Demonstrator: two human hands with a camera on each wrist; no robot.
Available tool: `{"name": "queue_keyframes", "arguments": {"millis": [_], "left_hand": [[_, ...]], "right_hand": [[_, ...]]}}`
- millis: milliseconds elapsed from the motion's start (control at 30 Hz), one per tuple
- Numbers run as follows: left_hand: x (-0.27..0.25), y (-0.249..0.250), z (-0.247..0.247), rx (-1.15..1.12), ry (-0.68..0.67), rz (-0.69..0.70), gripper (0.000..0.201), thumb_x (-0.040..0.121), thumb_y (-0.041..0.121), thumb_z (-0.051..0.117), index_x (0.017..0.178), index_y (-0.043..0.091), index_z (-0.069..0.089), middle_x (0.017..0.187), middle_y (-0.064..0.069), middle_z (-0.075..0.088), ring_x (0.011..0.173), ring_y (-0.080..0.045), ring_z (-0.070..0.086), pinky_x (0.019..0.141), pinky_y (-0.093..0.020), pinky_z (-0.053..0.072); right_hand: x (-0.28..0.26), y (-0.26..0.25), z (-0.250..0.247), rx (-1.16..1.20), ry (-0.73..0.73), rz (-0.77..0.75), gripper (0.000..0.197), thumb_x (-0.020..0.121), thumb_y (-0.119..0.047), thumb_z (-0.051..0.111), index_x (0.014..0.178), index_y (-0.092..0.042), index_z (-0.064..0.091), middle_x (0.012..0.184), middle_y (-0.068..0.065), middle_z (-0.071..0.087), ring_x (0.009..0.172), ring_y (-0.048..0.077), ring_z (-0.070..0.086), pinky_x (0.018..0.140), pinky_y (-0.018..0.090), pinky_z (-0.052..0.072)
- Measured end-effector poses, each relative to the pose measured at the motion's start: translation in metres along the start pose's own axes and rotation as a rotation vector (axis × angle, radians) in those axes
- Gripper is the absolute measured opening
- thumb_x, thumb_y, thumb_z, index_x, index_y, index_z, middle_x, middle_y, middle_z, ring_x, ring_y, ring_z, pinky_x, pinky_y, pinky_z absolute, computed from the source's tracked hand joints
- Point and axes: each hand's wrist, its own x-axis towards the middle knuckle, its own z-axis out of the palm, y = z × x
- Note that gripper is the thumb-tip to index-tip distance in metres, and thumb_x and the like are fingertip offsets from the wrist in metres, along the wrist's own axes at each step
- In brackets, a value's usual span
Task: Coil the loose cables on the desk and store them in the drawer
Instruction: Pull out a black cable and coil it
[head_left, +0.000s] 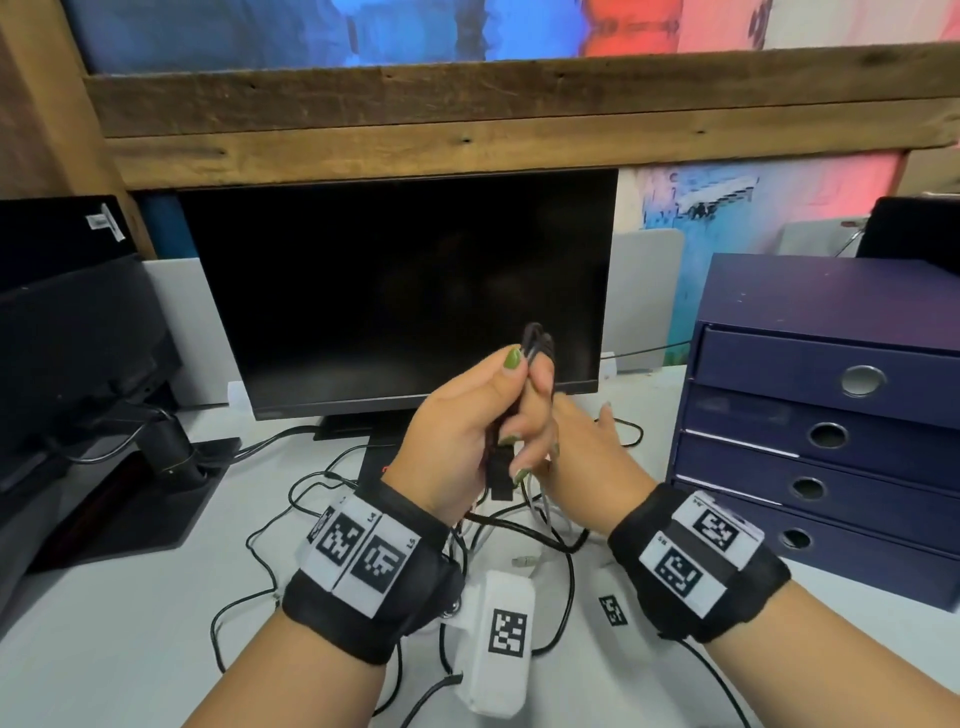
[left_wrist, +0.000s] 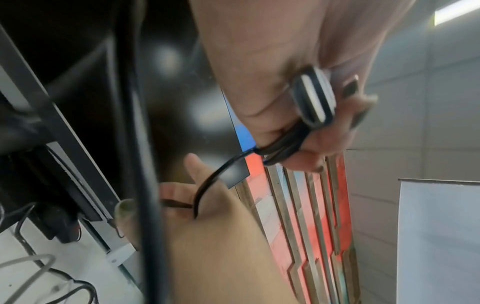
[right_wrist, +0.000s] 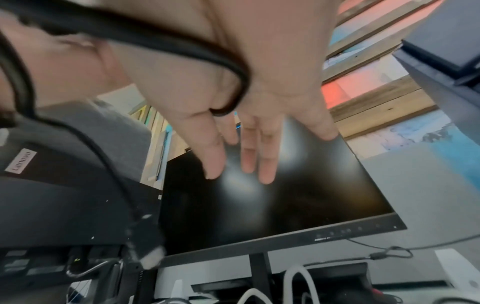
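My left hand (head_left: 511, 400) is raised in front of the monitor and grips a small coil of black cable (head_left: 537, 340). The cable's black plug (head_left: 500, 475) hangs below the fist. In the left wrist view the curled fingers clamp the coil (left_wrist: 283, 148) and a flat connector (left_wrist: 313, 96). My right hand (head_left: 584, 449) is just right of it with straight fingers (right_wrist: 267, 162). A loop of the black cable (right_wrist: 228, 82) lies across its palm. Loose black and white cables (head_left: 524, 535) lie tangled on the desk below. The dark blue drawer unit (head_left: 831, 431) stands at the right, all drawers closed.
A black monitor (head_left: 400, 291) stands straight ahead, its stand among the cables. A second dark screen on an arm (head_left: 78, 338) fills the left side. A wooden beam (head_left: 519, 119) runs overhead. Thin black wires (head_left: 249, 597) trail over the white desk toward me.
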Motion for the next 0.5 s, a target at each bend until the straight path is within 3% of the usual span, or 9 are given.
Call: {"name": "queue_keyframes", "arguments": {"millis": [67,133,200,267,333,367,433,500], "left_hand": [[0.002,0.0,0.0,0.004,0.043,0.005,0.025,0.098,0.025,0.03,0.088,0.007,0.044,0.055,-0.002,0.041,0.047,-0.02,0.043,0.06,-0.028,0.04],[0.003,-0.003,0.0,0.045,0.064,0.011,0.025,0.098,0.026,0.03,0.088,0.008,0.043,0.062,-0.008,0.055,0.062,-0.025,0.058,0.069,-0.031,0.05],[0.003,-0.006,-0.001,0.155,0.083,0.016,0.028,0.101,0.028,0.03,0.092,0.005,0.045,0.078,-0.013,0.067,0.088,-0.027,0.067,0.087,-0.035,0.052],[0.001,-0.009,-0.003,0.3,0.113,0.012,0.035,0.103,0.028,0.029,0.102,-0.002,0.046,0.098,-0.011,0.073,0.108,-0.019,0.064,0.099,-0.029,0.046],[0.0,-0.01,-0.004,0.451,0.145,-0.003,0.04,0.1,0.031,0.03,0.11,-0.004,0.047,0.111,0.0,0.071,0.112,-0.007,0.061,0.095,-0.016,0.043],[0.0,-0.011,-0.004,0.513,0.161,-0.004,0.043,0.098,0.035,0.031,0.111,-0.002,0.048,0.115,0.005,0.07,0.111,-0.004,0.061,0.091,-0.015,0.044],[0.0,-0.013,-0.004,0.611,0.208,-0.003,0.048,0.094,0.044,0.034,0.105,0.0,0.049,0.114,0.006,0.07,0.103,-0.01,0.064,0.085,-0.026,0.05],[0.002,-0.014,-0.008,0.728,0.277,0.0,0.047,0.093,0.048,0.035,0.096,0.003,0.045,0.107,-0.001,0.071,0.093,-0.02,0.065,0.077,-0.04,0.05]], "right_hand": [[-0.005,-0.003,0.007,0.049,-0.061,-0.053,0.043,0.093,-0.014,0.046,0.134,-0.021,0.036,0.124,0.002,0.05,0.118,0.022,0.051,0.114,0.054,0.021],[-0.009,-0.006,0.011,0.178,-0.048,-0.09,0.043,0.095,-0.017,0.042,0.136,-0.019,0.034,0.13,0.007,0.05,0.114,0.024,0.055,0.102,0.045,0.041],[-0.01,-0.011,0.007,0.078,-0.002,-0.117,0.033,0.097,-0.022,0.041,0.13,-0.02,0.041,0.123,0.008,0.058,0.102,0.024,0.06,0.085,0.037,0.05],[-0.016,-0.013,-0.003,0.046,0.029,-0.103,0.023,0.097,-0.022,0.043,0.118,-0.019,0.051,0.103,0.007,0.065,0.09,0.027,0.062,0.073,0.034,0.049],[-0.022,-0.014,-0.013,0.154,0.066,-0.108,0.02,0.095,-0.024,0.048,0.112,-0.019,0.056,0.093,0.005,0.066,0.085,0.026,0.061,0.071,0.033,0.048],[-0.024,-0.016,-0.017,0.194,0.092,-0.12,0.019,0.093,-0.024,0.05,0.11,-0.019,0.058,0.09,0.003,0.066,0.082,0.025,0.061,0.071,0.033,0.05],[-0.026,-0.017,-0.021,0.251,0.106,-0.139,0.02,0.09,-0.023,0.052,0.109,-0.02,0.059,0.08,-0.002,0.062,0.075,0.02,0.058,0.07,0.032,0.051],[-0.027,-0.017,-0.02,0.32,0.116,-0.128,0.025,0.089,-0.021,0.055,0.114,-0.024,0.059,0.069,-0.015,0.052,0.065,0.006,0.051,0.064,0.018,0.046]]}}
